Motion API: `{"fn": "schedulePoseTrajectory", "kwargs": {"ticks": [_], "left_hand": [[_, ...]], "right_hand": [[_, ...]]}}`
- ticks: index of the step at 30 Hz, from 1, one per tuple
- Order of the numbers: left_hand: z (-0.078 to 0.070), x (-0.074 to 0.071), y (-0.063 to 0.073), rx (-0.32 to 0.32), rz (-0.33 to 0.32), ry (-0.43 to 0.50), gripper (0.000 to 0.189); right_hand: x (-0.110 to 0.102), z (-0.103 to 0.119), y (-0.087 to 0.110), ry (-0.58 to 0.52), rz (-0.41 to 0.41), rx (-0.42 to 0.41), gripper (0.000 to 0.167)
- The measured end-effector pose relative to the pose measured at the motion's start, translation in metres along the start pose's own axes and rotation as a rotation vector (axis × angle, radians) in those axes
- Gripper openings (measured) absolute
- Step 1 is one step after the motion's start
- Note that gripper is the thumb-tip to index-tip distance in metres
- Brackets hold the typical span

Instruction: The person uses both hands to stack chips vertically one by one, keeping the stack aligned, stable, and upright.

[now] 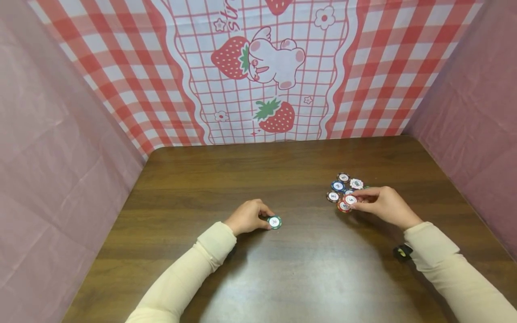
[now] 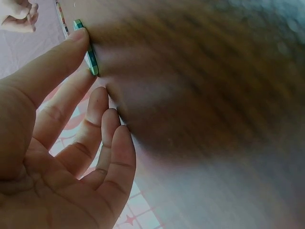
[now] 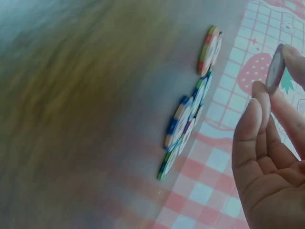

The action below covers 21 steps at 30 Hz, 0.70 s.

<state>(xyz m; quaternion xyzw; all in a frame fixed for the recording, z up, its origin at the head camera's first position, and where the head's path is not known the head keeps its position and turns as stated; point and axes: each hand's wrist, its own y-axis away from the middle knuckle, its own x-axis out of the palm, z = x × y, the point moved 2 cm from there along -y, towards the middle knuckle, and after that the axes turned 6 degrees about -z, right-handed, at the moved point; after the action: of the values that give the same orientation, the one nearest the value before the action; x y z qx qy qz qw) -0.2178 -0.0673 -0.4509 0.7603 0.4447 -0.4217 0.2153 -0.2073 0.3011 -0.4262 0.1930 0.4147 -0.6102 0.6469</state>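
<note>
My left hand (image 1: 249, 217) pinches a green-edged poker chip (image 1: 274, 222) marked 20 between thumb and forefinger, low at the middle of the table. In the left wrist view that chip (image 2: 91, 59) shows edge-on, the other fingers loosely bent near the tabletop. To the right, my right hand (image 1: 387, 208) holds a red-edged poker chip (image 1: 350, 200) marked 5 by its rim, over a loose cluster of chips. The right wrist view has this held chip (image 3: 275, 69) raised off the table between thumb and fingertips.
The cluster includes a blue chip (image 1: 338, 185), a white chip (image 1: 357, 183), a black chip (image 1: 333, 196) and another red chip (image 1: 344, 206), some overlapping. A wooden table (image 1: 194, 179) lies beneath. A checked strawberry cloth (image 1: 274, 89) hangs behind, pink cloth (image 1: 60, 134) at the sides.
</note>
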Motion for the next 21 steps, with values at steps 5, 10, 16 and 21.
{"fn": "schedulePoseTrajectory", "kwargs": {"ticks": [5, 10, 16, 21], "left_hand": [[-0.001, -0.001, 0.0, 0.003, 0.002, -0.012, 0.029], [0.0, -0.001, 0.0, 0.006, -0.001, -0.014, 0.028], [0.0, -0.001, 0.0, -0.004, 0.004, -0.007, 0.029], [0.0, -0.001, 0.0, -0.005, 0.006, -0.003, 0.029]], "right_hand": [[0.004, 0.011, -0.006, -0.058, -0.037, -0.025, 0.027], [0.013, 0.021, -0.013, -0.113, -0.038, -0.035, 0.028], [0.026, 0.034, -0.023, -0.155, -0.019, -0.045, 0.033], [0.037, 0.05, -0.03, -0.229, 0.022, -0.083, 0.032]]}}
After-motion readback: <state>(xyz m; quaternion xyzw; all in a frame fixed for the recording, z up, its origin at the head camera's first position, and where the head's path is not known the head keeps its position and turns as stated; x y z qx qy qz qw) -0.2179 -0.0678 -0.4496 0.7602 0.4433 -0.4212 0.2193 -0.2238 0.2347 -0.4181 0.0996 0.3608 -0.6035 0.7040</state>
